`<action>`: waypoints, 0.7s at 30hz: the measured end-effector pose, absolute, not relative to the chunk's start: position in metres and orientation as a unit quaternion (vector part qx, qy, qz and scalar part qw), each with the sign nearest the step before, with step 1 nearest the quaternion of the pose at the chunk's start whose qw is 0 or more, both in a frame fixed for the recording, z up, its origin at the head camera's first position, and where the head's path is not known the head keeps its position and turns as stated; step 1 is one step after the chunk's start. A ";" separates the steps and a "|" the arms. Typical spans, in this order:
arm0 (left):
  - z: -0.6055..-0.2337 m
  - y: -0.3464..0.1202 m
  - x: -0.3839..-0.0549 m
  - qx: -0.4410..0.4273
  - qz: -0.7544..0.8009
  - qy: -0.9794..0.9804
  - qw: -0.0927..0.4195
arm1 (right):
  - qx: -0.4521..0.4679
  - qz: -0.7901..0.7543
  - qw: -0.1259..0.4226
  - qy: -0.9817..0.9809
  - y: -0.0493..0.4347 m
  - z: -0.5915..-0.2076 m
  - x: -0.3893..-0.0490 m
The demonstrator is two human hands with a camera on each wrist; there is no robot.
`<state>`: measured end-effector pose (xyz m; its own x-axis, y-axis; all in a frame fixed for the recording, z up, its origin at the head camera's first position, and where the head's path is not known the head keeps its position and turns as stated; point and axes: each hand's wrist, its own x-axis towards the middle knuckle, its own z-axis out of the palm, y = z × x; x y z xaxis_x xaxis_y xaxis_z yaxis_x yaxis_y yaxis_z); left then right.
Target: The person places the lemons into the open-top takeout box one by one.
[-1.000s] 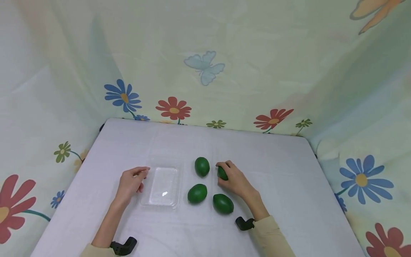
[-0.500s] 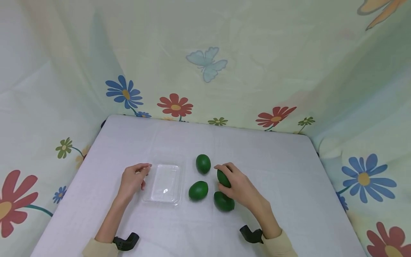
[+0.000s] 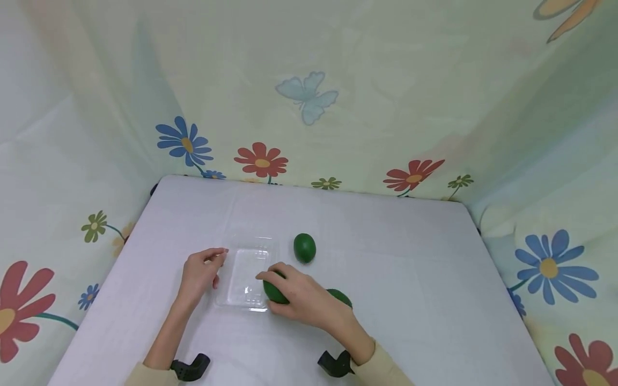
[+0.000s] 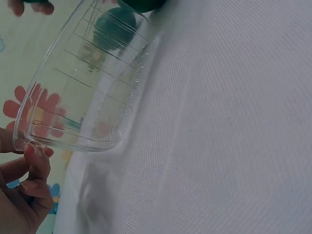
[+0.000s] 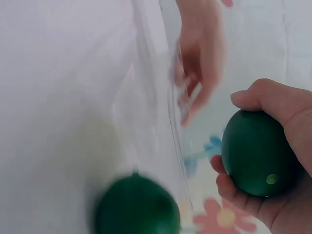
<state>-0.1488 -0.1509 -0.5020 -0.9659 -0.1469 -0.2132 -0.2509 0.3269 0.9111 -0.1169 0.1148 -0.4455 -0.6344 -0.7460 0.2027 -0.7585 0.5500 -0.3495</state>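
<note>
In the head view a clear plastic container sits on the table left of centre. My left hand is at its left side, and in the left wrist view the thumb and fingers pinch the container's rim. My right hand grips a smooth dark green oval fruit at the container's right edge. The held fruit shows a pale green spot in the right wrist view. Another green fruit lies beyond the right hand. A further one is partly covered by the right wrist.
A white cloth covers the table. A flower-printed curtain hangs behind it and at both sides. Black devices are strapped to the left wrist and right wrist.
My right hand has carried the gripped fruit left from beside the far fruit to the container's edge. It now covers the place where another fruit lay. My left hand has stayed still.
</note>
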 end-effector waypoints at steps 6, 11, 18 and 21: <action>-0.501 -0.149 -0.149 -0.118 0.573 0.810 0.047 | 0.442 0.187 -0.038 -0.876 0.075 -0.462 -0.132; -0.503 -0.148 -0.149 -0.119 0.576 0.807 0.052 | 0.440 0.181 -0.071 -0.877 0.061 -0.476 -0.141; -0.505 -0.150 -0.149 -0.116 0.576 0.808 0.049 | 0.433 0.163 -0.093 -0.881 0.053 -0.488 -0.144; -0.506 -0.151 -0.149 -0.118 0.580 0.804 0.048 | 0.431 0.149 -0.086 -0.886 0.050 -0.491 -0.143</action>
